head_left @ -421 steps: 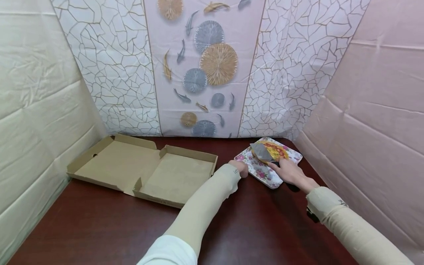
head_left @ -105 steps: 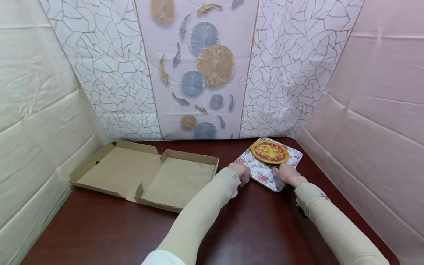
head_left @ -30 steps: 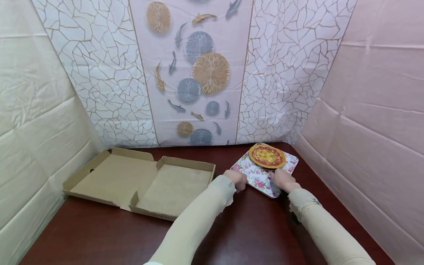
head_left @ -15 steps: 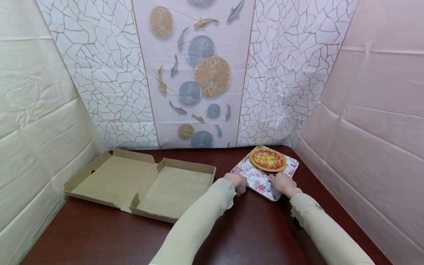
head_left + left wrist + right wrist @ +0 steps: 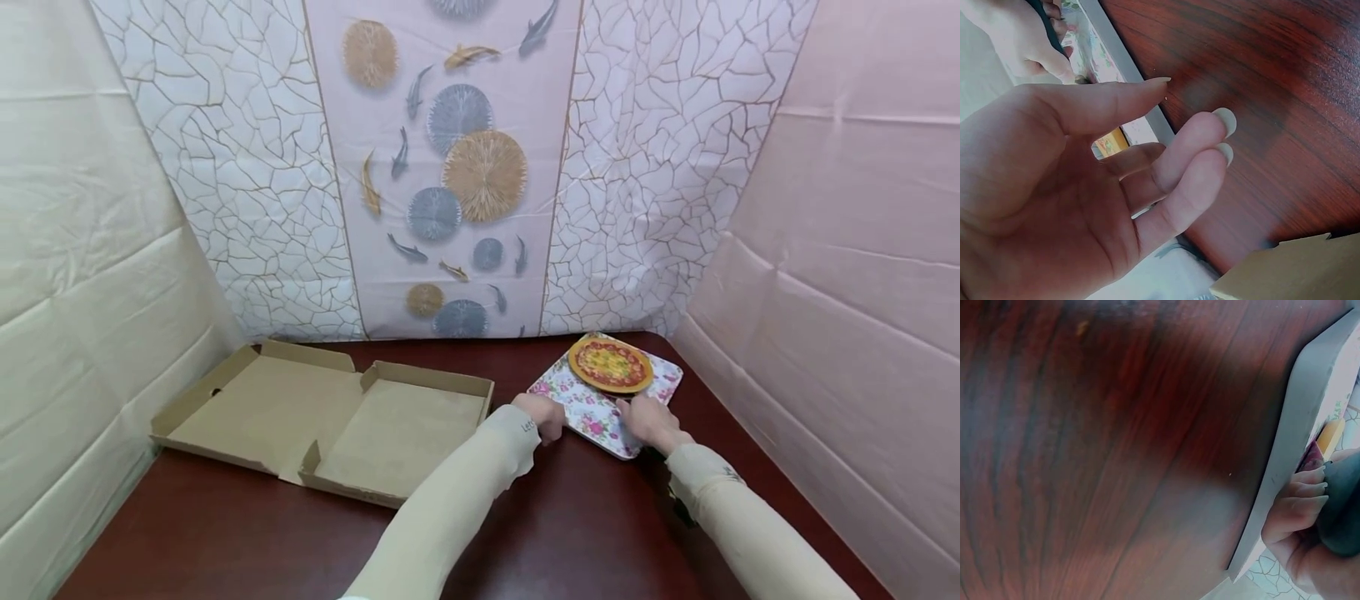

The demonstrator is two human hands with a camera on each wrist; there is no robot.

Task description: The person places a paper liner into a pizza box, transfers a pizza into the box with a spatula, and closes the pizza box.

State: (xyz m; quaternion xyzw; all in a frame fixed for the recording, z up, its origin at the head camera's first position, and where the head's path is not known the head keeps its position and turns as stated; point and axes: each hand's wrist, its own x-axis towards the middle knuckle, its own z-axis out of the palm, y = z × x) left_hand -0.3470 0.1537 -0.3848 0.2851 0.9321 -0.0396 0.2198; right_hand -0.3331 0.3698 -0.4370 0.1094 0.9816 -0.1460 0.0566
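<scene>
A round pizza [image 5: 611, 364] with a yellow crust lies toward the back of a white flowered tray [image 5: 592, 427] at the table's right. At the pizza's near edge, my right hand [image 5: 648, 422] grips the dark handle [image 5: 1342, 509] of a pizza server, its fingers curled round it in the right wrist view. The blade is hidden, reaching in beneath the pizza. My left hand [image 5: 542, 417] is at the tray's left edge. In the left wrist view its fingers [image 5: 1179, 194] are loosely bent, with nothing between them and the thumb.
An open cardboard pizza box [image 5: 405, 433] stands on the left of the dark red table [image 5: 247, 533], its lid [image 5: 262, 408] folded out flat to the left. Fabric-covered walls [image 5: 847, 275] enclose the table at the back and both sides.
Fourteen seconds ago the server's grey blade lay across the top of the pizza; now it is out of sight below. Over the last second, hands, pizza and tray keep their places; the head view shifts slightly.
</scene>
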